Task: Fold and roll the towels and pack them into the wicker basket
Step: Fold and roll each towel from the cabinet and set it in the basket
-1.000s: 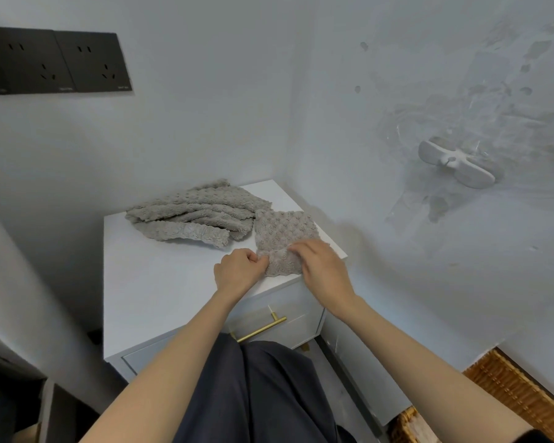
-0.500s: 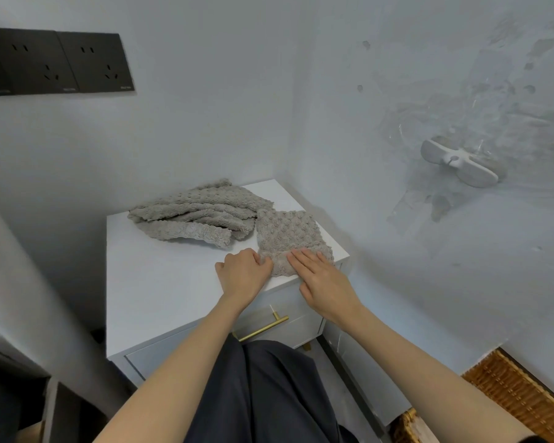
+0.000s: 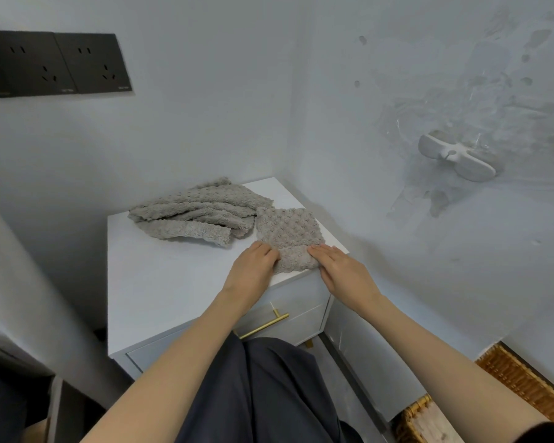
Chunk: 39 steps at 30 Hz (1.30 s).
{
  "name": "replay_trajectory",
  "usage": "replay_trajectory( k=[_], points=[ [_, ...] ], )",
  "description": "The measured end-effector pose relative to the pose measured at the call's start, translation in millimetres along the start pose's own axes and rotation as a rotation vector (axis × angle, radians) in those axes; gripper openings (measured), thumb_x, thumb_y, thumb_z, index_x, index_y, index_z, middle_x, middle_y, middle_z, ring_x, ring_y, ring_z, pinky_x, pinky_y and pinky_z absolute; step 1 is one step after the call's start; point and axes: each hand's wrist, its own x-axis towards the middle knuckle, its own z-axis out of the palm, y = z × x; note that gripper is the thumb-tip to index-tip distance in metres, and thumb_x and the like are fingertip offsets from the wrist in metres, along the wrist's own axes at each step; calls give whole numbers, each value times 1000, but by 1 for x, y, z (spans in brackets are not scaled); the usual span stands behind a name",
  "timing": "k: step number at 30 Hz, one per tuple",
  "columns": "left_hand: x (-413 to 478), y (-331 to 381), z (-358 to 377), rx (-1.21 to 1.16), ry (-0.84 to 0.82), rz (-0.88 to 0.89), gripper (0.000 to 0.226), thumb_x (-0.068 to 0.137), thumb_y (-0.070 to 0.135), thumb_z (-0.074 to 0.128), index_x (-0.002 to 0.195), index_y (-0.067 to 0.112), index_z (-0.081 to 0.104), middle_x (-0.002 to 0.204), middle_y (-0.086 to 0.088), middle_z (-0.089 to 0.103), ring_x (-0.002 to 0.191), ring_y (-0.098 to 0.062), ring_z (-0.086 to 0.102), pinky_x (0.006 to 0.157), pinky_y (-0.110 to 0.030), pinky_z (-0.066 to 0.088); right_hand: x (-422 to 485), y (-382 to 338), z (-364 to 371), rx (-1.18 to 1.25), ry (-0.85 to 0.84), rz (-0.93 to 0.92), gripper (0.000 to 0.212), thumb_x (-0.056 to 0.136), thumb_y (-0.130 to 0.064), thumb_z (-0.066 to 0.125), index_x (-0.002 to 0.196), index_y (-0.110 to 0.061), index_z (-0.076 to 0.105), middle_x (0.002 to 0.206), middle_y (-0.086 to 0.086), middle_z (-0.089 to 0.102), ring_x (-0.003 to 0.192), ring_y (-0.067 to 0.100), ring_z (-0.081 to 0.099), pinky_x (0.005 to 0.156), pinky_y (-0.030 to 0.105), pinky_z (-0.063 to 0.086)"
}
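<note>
A small grey waffle-textured towel (image 3: 288,233) lies folded flat at the near right corner of the white cabinet top (image 3: 160,282), its near edge turned up into a low roll. My left hand (image 3: 256,265) has its fingers curled on the roll's left end. My right hand (image 3: 339,268) lies flat with straight fingers pressing on the roll's right end. A loose pile of grey towels (image 3: 199,215) sits behind, at the back of the cabinet. The wicker basket (image 3: 525,382) stands on the floor at the lower right, partly hidden by my right arm.
The cabinet stands in a wall corner, with a brass drawer handle (image 3: 264,326) below its front edge. Black wall sockets (image 3: 55,63) hang at upper left and a white wall hook (image 3: 454,156) at right. My dark trousers (image 3: 259,391) fill the foreground.
My right hand has gone from pinching the towel's near edge to lying flat on it and has slid right. The near edge is now turned over into a roll.
</note>
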Motion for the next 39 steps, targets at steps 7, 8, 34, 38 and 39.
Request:
replay_trajectory(
  k=[7, 8, 34, 38, 39],
  points=[
    [-9, -1, -2, -72, -81, -104, 34, 89, 18, 52, 121, 10, 56, 118, -5, 59, 111, -22, 51, 84, -31, 45, 5, -4, -2, 14, -20, 41, 41, 95, -11, 46, 136, -14, 48, 134, 4, 52, 124, 20, 45, 88, 32, 47],
    [-8, -1, -3, -79, -88, -119, 32, 90, 17, 51, 121, 10, 56, 118, -5, 59, 110, -22, 51, 83, -31, 46, 5, -4, -4, 13, -30, 38, 41, 95, -11, 45, 136, -15, 48, 133, 2, 52, 123, 20, 45, 86, 32, 48],
    [4, -13, 0, -434, -35, -603, 34, 95, 45, 49, 81, 13, 48, 67, 4, 50, 63, -11, 46, 54, -26, 30, 21, -9, -12, 649, 15, 686, 30, 93, -43, 53, 84, -15, 50, 74, -3, 52, 70, 17, 49, 64, 32, 36],
    [9, -15, 4, -416, -49, -650, 37, 94, 46, 49, 76, 15, 46, 66, 4, 49, 67, -15, 47, 53, -27, 30, 23, -15, -6, 477, 21, 732, 32, 93, -50, 48, 97, -18, 49, 87, 0, 61, 86, 22, 57, 69, 32, 41],
    [10, -15, 5, -406, -54, -661, 37, 94, 47, 49, 75, 15, 46, 67, 4, 49, 68, -17, 47, 54, -28, 30, 24, -16, -5, 439, 12, 730, 32, 94, -50, 46, 99, -18, 47, 89, 1, 62, 89, 23, 57, 71, 33, 42]
  ],
)
